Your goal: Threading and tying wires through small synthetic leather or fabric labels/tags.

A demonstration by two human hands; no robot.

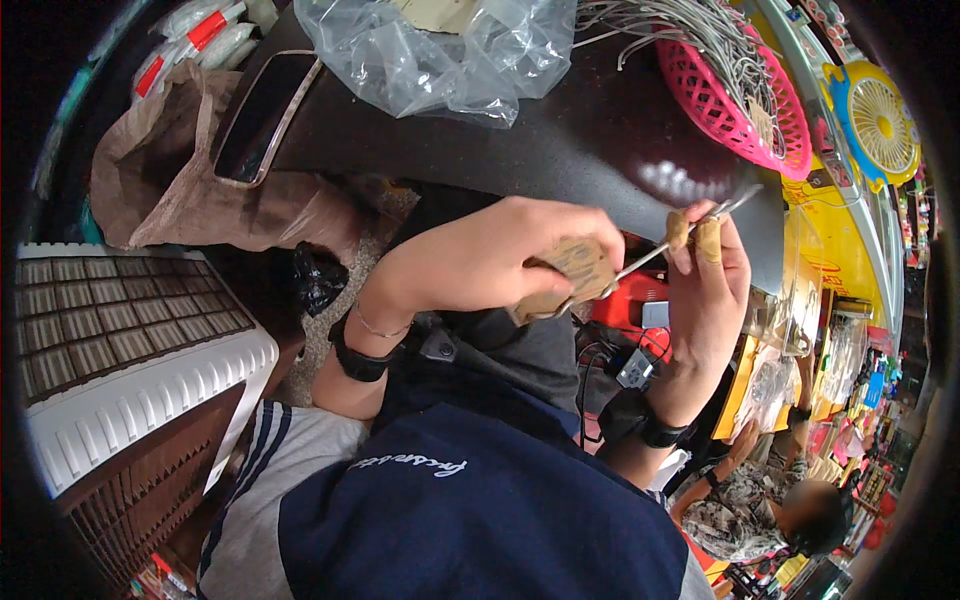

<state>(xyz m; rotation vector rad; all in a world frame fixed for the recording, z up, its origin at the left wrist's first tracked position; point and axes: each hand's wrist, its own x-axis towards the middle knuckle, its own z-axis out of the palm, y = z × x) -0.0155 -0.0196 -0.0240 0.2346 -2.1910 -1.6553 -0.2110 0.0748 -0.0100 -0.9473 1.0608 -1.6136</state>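
In my left hand is a worn tan, card-like piece with dark marks, gripped between thumb and fingers. A thin grey cord runs from its edge to my right hand. My right thumb and forefinger, both wrapped in tan tape, pinch that cord, and its ends stick out past the fingertips. Both hands are in the air over my lap, close to the front edge of the dark table. What my left fingers cover on the piece is hidden.
A pink basket heaped with grey cords stands at the table's far right. Clear plastic bags and a phone lie farther left. A white slatted appliance is at my left. Another person sits at lower right.
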